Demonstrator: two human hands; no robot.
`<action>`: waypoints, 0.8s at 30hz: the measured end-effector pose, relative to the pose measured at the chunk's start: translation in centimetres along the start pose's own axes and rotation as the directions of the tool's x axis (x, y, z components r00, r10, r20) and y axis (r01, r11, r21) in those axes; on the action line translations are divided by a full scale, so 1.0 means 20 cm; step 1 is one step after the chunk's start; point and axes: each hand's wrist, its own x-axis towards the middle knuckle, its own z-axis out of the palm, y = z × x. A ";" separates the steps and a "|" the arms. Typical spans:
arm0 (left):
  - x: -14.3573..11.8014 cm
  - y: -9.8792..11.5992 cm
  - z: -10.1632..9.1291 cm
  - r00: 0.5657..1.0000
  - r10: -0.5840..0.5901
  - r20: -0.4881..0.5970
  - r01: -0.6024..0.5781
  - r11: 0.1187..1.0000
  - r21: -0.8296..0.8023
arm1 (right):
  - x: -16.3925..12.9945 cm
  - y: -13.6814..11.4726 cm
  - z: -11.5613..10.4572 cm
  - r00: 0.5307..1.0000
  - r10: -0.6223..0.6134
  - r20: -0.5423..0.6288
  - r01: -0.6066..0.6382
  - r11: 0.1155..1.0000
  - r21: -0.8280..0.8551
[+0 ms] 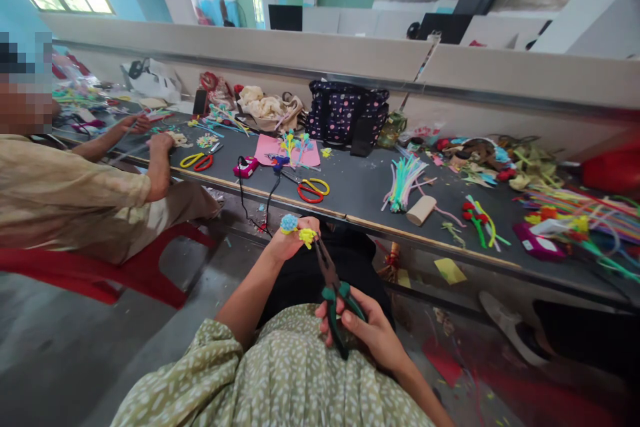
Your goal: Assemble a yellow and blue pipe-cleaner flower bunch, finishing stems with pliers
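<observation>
Above my lap, my left hand [293, 245] pinches a small craft flower whose blue fuzzy head [289, 223] stands up over the fingers. A yellow fuzzy flower [307, 237] sticks out at the right side of the same hand. My right hand [367, 327] is wrapped round the green handles of long-nose pliers [331, 280]. The pliers' tips reach up to the yellow flower; whether they grip it I cannot tell. Beyond my hands on the table lie red-and-yellow scissors [313, 190] and a blue glue gun [278, 161].
On the grey table [360, 177] are a pink sheet [265, 147] with craft flowers, a bundle of pastel pipe cleaners [400, 187], a dark patterned bag [345, 113] and a wooden block [421, 210]. A co-worker [65, 193] sits at the left on a red chair [145, 267].
</observation>
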 end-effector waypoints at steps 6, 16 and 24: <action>-0.01 0.00 -0.02 0.999 0.004 0.038 -0.005 1.000 0.023 | 0.00 0.01 -0.02 1.000 0.019 -0.020 -0.019 0.999 -0.042; -0.01 0.04 -0.04 0.998 0.066 -0.002 -0.063 0.972 0.227 | 0.00 0.03 0.00 0.980 -0.058 -0.189 0.003 0.961 -0.278; -0.01 0.14 -0.06 0.996 0.084 0.009 -0.077 0.868 0.490 | 0.01 0.06 -0.05 0.955 -0.130 -0.265 -0.007 0.888 -0.461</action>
